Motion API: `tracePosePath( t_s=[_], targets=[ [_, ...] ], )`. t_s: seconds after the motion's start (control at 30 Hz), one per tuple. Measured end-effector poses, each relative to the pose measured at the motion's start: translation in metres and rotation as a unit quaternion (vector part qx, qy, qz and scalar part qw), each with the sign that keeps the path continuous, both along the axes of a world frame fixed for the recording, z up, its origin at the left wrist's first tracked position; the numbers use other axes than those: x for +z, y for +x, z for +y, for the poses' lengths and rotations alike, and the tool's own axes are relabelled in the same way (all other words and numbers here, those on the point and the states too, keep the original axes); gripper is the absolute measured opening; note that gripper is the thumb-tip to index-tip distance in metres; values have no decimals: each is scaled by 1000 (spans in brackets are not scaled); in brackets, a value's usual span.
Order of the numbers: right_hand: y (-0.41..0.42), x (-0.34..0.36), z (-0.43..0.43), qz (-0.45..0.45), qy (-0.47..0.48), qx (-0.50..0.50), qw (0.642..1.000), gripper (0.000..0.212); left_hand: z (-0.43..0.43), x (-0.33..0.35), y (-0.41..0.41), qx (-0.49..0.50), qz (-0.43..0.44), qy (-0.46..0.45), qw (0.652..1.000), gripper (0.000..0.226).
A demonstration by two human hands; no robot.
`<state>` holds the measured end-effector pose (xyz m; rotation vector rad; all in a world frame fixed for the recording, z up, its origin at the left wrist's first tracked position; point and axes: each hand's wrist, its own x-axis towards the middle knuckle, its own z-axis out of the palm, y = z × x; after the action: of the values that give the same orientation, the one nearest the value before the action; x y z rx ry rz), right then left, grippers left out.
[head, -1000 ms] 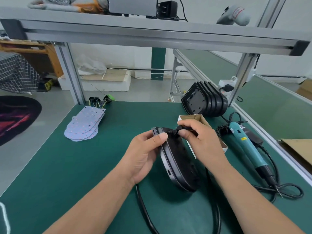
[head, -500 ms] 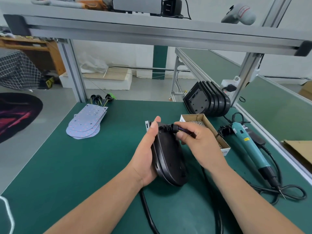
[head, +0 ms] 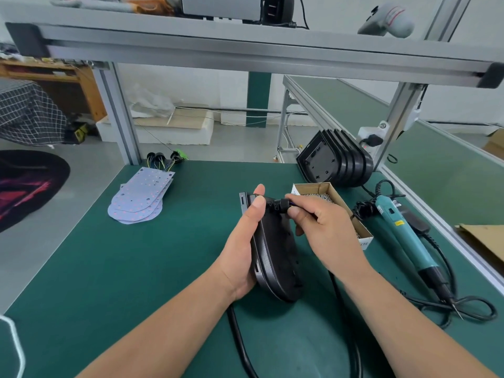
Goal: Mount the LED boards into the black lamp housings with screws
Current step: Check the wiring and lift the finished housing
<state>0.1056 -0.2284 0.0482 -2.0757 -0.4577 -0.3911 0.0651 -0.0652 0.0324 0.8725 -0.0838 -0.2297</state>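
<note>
Left hand point(head: 242, 249) grips black oval plastic lamp housing point(head: 275, 257) on edge over green mat point(head: 136, 268), fingers wrapped behind, thumb along rim. Right hand point(head: 324, 227) pinches black cable connector point(head: 278, 205) at housing top w/ thumb + forefinger.

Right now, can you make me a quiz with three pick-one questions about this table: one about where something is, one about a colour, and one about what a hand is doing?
1. Where is the pile of LED boards?
A. on the far left part of the green table
B. inside the screw box
C. on the top shelf

2. What colour is the body of the electric screwdriver?
A. red
B. teal
C. yellow

3. What is the left hand doing?
A. lying flat and empty
B. holding the screwdriver
C. gripping the lamp housing, which stands on its edge

Answers:
1 A, the boards lie fanned out at the far left.
2 B, its handle is teal.
3 C, it grips the housing while the right hand pinches the cable connector.
</note>
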Motion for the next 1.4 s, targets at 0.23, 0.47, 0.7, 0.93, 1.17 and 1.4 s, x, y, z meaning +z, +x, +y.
tracePosePath(
  t_s=[0.23,0.47,0.7,0.93,1.17,1.4],
  targets=[
    [-1,7,-2,-11,-32,6,999,20,-2,1,-1,5,-8,7,1000,61],
    [0,11,-3,-65,-77,13,995,11,0,1,0,13,-11,37,999,63],
    [10,14,-5,-92,-139,1,986,21,-1,2,2,-7,-19,42,999,67],
    [-1,0,13,-142,-170,-38,974,32,-1,1,2,-3,-3,21,1000,62],
    [3,-5,18,-60,-135,-10,989,35,0,-1,0,19,24,-2,1000,47],
    [-38,20,-8,-72,-178,-61,980,46,14,-3,9,118,60,-43,990,58]
  ],
)
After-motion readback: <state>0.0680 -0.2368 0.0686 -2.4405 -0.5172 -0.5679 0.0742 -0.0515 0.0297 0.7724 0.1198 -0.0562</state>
